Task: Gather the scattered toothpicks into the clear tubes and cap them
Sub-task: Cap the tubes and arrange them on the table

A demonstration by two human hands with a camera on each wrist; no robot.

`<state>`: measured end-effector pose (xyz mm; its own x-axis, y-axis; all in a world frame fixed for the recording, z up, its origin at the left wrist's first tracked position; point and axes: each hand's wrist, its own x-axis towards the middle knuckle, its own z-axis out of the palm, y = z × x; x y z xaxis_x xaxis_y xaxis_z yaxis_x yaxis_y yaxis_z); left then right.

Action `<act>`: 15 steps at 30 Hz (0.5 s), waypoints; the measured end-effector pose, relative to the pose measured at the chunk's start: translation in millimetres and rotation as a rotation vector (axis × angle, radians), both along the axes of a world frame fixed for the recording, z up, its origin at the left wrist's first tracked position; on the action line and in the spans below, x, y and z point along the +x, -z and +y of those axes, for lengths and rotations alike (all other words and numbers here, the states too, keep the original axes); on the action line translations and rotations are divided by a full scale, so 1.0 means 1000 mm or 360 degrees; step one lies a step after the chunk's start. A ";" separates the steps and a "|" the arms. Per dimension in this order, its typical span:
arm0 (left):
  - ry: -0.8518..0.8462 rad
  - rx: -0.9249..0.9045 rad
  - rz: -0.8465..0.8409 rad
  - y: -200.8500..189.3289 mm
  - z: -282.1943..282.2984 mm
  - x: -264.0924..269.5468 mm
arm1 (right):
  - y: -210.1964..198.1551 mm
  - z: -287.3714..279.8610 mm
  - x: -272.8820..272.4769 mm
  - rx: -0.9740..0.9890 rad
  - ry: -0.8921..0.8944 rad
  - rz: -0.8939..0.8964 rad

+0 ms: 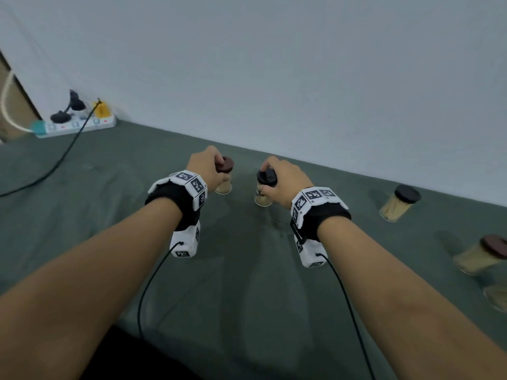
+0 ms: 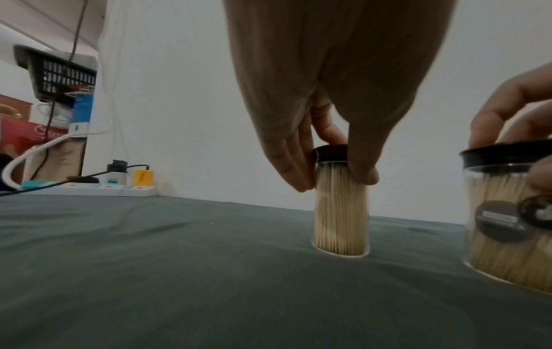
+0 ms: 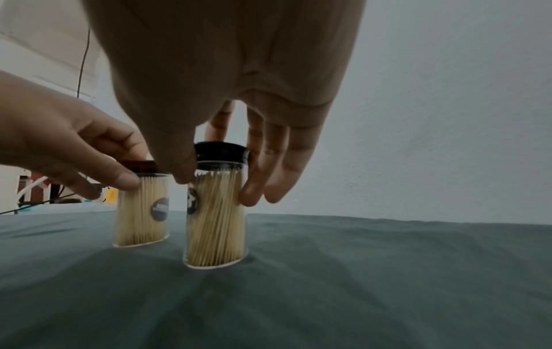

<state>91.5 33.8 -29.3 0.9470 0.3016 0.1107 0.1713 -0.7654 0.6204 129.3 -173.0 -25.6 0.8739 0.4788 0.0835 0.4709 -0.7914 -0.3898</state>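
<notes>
Grey-green cloth (image 1: 247,297) spread flat against a pale wall (image 1: 301,64), carrying two clear tubes packed with toothpicks, both upright, long axes vertical, caps uppermost. Left hand (image 1: 206,166) curled from above round the brown-capped tube (image 2: 340,212), thumb and fingertips pinching just under the cap; right hand (image 1: 282,179) gripping the black-capped tube (image 3: 215,212) likewise, base tilted slightly off the cloth. Two more capped tubes, a black-capped one (image 1: 397,202) and a brown-capped one (image 1: 482,255), standing well off to the right, leaning in the wide view; power strip (image 1: 79,124) far left by the wall.
</notes>
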 end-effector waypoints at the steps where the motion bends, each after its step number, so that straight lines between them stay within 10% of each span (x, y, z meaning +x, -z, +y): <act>1: 0.0005 0.0032 0.0047 -0.002 0.000 0.000 | 0.000 -0.002 -0.001 0.0004 -0.0019 0.0006; 15: 0.0684 0.0174 -0.0410 -0.050 -0.169 0.036 | -0.049 -0.188 -0.015 -0.0169 0.0615 -0.0210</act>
